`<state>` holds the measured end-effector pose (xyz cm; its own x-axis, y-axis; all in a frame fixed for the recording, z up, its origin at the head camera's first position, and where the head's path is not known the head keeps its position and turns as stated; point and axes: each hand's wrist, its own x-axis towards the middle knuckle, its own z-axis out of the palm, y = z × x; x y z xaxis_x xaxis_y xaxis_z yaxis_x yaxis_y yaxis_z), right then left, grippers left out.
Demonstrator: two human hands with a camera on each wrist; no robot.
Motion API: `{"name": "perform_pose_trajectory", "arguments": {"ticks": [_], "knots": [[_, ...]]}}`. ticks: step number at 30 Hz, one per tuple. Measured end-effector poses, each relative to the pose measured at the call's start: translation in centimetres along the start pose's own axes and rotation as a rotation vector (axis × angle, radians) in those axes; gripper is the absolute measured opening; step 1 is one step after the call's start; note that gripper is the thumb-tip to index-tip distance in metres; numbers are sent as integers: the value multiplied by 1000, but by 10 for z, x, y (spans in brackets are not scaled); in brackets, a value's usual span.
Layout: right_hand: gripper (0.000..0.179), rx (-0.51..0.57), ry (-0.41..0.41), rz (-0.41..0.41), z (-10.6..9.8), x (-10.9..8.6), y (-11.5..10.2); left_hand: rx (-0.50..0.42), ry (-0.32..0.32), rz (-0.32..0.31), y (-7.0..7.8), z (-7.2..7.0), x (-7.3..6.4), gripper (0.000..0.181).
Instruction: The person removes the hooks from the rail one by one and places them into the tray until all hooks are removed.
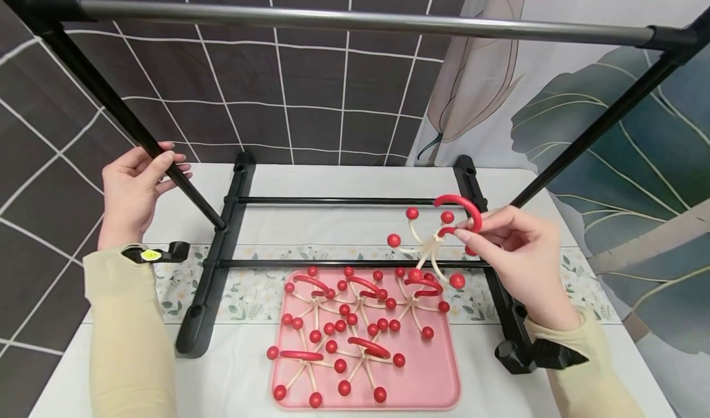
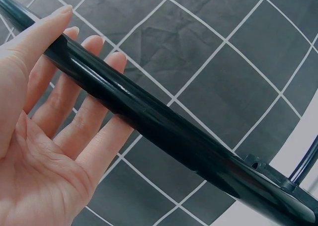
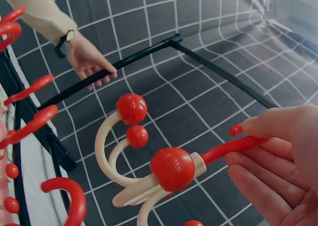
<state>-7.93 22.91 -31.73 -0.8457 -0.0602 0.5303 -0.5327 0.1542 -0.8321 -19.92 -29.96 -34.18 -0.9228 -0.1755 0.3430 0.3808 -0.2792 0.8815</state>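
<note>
My right hand [image 1: 521, 251] pinches the red stem of a multi-armed hanging hook [image 1: 431, 245] between thumb and fingers. This hook has cream curved arms tipped with red balls and a red crook on top, and is held in the air near the rack's right side. In the right wrist view the red stem [image 3: 223, 150] runs between the thumb and fingers. My left hand [image 1: 135, 187] holds the left black pole [image 1: 94, 88] of a rack, thumb in front and fingers behind, as the left wrist view shows on the pole [image 2: 164, 124].
Several similar hooks [image 1: 371, 346] lie on a pink tray [image 1: 427, 375] on the white table [image 1: 233, 381]. The rack's silver top bar [image 1: 355, 20] spans above; its black lower bars [image 1: 333, 263] cross behind the tray. A dark tiled-pattern cloth [image 1: 310, 73] hangs behind.
</note>
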Motion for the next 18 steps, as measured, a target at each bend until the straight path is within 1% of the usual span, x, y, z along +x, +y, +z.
{"name": "perform_pose_trajectory", "arguments": {"ticks": [4, 6, 13, 18], "knots": [[21, 72, -24, 7, -4, -15, -1, -2, -2, 0, -1, 0, 0, 27], [22, 110, -50, 1, -6, -23, -1, -3, -2, 0, -1, 0, 0, 27], [28, 201, -188, -42, -11, -49, 1, -9, 0, -3, -1, 0, 0, 28], [38, 246, -281, -18, -9, -68, 7, -8, 10, -2, 0, 0, 0, 29]]}}
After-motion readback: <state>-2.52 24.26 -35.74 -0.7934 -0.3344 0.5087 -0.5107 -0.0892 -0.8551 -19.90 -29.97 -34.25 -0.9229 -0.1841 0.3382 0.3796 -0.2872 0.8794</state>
